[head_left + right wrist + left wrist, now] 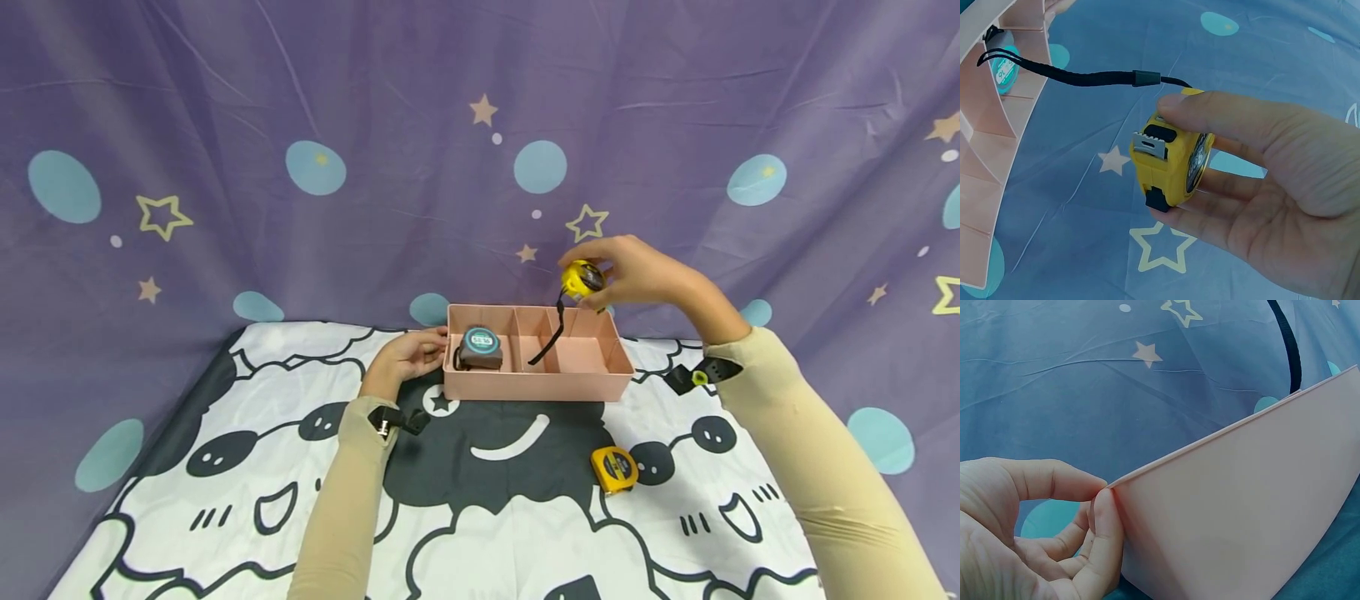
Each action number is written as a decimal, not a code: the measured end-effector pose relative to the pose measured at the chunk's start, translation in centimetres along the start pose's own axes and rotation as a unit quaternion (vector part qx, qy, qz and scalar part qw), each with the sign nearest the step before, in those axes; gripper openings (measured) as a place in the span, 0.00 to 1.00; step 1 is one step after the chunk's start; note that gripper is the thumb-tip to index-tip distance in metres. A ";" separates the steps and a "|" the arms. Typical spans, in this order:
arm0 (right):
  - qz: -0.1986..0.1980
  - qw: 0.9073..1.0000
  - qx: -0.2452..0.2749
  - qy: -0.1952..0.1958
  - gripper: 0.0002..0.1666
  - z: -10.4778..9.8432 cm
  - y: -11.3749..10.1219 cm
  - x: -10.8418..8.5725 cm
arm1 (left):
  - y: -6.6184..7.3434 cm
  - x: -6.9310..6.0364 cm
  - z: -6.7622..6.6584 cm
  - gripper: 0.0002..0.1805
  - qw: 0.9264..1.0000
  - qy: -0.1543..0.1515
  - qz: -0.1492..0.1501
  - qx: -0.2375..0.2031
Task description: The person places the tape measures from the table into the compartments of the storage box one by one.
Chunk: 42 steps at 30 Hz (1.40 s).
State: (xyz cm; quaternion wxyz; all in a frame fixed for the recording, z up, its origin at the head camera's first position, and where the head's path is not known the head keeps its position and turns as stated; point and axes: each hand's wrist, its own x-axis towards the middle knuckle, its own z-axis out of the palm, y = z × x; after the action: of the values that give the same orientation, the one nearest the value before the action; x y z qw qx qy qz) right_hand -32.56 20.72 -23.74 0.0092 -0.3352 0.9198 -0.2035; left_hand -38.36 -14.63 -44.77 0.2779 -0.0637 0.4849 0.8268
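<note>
My right hand (637, 268) grips a yellow tape measure (1169, 147) between thumb and fingers, raised above the right part of a pink divided box (540, 387). A black wrist strap (1085, 79) dangles from it over the middle compartment. With thumb and index finger, my left hand (1054, 519) pinches the rim at the box's left corner. Inside the left compartment lies a grey tape measure (480, 350) with a teal face. Another yellow tape measure (615, 469) lies on the cloth in front of the box's right end, apart from both hands.
A white and dark cartoon-print cloth (517, 533) covers the table. Behind the box hangs a purple curtain (420, 208) with stars and blue dots. Two upright dividers (551, 337) split the box into three compartments.
</note>
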 end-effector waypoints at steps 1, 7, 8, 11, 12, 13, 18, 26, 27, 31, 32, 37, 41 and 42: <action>0.002 1.000 -0.005 0.000 0.32 0.0 0.0 0.0 | 0.0 0.0 0.0 0.14 1.000 0.001 0.001 -0.001; 0.013 0.999 -0.032 0.004 0.31 -0.1 0.3 0.3 | 0.0 -0.1 0.2 0.15 1.000 0.008 -0.001 0.002; 0.014 0.999 -0.035 0.004 0.31 -0.1 0.4 0.3 | 0.0 -0.1 0.3 0.15 1.000 0.009 -0.002 0.004; 0.013 0.999 -0.039 0.002 0.31 -0.1 0.6 0.4 | 0.1 -0.2 0.5 0.14 1.000 0.017 -0.004 0.008; 0.012 0.999 -0.039 0.001 0.31 0.0 0.6 0.5 | 0.1 -0.2 0.6 0.13 1.000 0.018 -0.003 0.009; 0.012 0.999 -0.038 -0.001 0.31 0.0 0.7 0.5 | 0.1 -0.2 0.6 0.13 1.000 0.016 -0.003 0.010; 0.006 0.999 -0.041 -0.011 0.31 0.3 0.9 0.8 | 0.0 -0.1 0.7 0.12 1.000 0.014 -0.004 0.005; -0.007 0.998 -0.057 -0.007 0.29 0.7 1.2 1.6 | -0.1 -0.1 0.7 0.13 1.000 0.020 -0.006 0.001; -0.007 0.998 -0.057 -0.008 0.30 0.7 1.3 1.7 | -0.1 -0.1 0.7 0.13 1.000 0.019 -0.006 0.001; -0.003 0.998 -0.060 -0.014 0.30 0.9 1.5 2.1 | -0.2 -0.2 0.8 0.15 1.000 0.012 -0.005 0.002; -0.001 0.998 -0.061 -0.017 0.30 1.0 1.5 2.3 | -0.2 -0.2 0.8 0.15 1.000 0.011 -0.005 0.002; -0.002 0.997 -0.070 -0.027 0.30 1.4 1.8 2.9 | -0.2 -0.2 0.8 0.15 1.000 0.016 -0.006 0.002; -0.014 0.997 -0.072 -0.036 0.29 1.7 1.9 3.4 | -0.2 -0.2 0.7 0.15 1.000 0.015 -0.004 0.003; -0.016 0.996 -0.074 -0.039 0.29 1.8 1.9 3.6 | -0.2 -0.2 0.7 0.15 1.000 0.012 -0.003 0.003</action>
State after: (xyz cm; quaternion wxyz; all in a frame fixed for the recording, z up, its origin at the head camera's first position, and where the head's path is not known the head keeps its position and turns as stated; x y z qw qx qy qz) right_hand -36.22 19.17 -25.74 0.0169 -0.3572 0.9259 -0.1219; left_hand -37.96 -14.08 -44.43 0.2747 -0.0744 0.4908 0.8235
